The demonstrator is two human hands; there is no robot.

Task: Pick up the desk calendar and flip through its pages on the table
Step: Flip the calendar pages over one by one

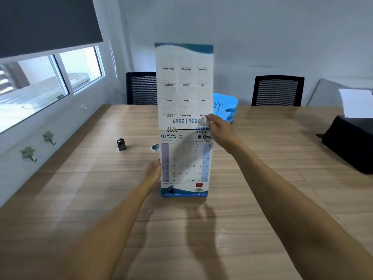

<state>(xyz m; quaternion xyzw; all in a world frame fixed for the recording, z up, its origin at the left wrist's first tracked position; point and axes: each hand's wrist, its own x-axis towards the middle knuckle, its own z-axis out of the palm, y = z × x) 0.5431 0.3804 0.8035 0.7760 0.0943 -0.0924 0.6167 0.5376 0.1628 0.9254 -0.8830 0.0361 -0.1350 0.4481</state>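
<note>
A tall spiral-bound desk calendar (184, 164) stands upright on the wooden table (262, 188), its January 2026 page facing me. Above the wire binding, a flipped page (184, 83) with the year overview rises straight up, printed upside down. My left hand (153, 171) grips the calendar's left edge near its lower half. My right hand (219, 131) pinches the raised page at its lower right corner, just above the binding.
A small dark metal object (121, 144) and a round item (155, 147) lie on the table left of the calendar. Blue fabric (225, 107) sits behind it. A black bag (351, 142) is at the right edge. Two black chairs (277, 90) stand at the far side.
</note>
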